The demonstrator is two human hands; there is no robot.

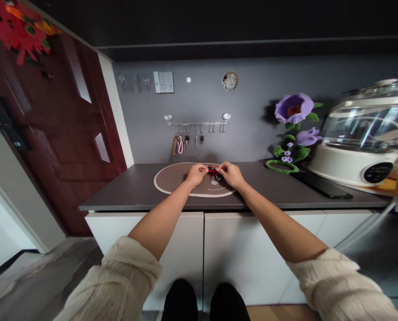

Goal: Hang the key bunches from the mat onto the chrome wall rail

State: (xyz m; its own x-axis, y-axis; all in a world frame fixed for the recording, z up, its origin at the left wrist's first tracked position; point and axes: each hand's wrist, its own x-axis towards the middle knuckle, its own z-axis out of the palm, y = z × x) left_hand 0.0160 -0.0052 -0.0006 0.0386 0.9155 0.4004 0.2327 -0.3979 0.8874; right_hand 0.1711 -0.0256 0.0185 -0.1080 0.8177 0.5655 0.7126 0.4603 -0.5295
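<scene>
Low over an oval brown mat (172,178) with a pale rim, both my hands meet at a small red-and-black item (213,171). It has dark, loop-like parts hanging on its right side, but its kind is too small to make out. My left hand (196,174) pinches its left end between thumb and fingers. From the other side, my right hand (230,173) pinches its right end, fingers closed. Part of the item is hidden behind the fingertips.
A wall rail (199,124) behind carries several keys (186,139) and a pink loop (180,145). To the right stand a purple knitted flower (294,109), a dark phone-like slab (322,185) and a white countertop appliance (356,156). A dark red door (65,111) is at left.
</scene>
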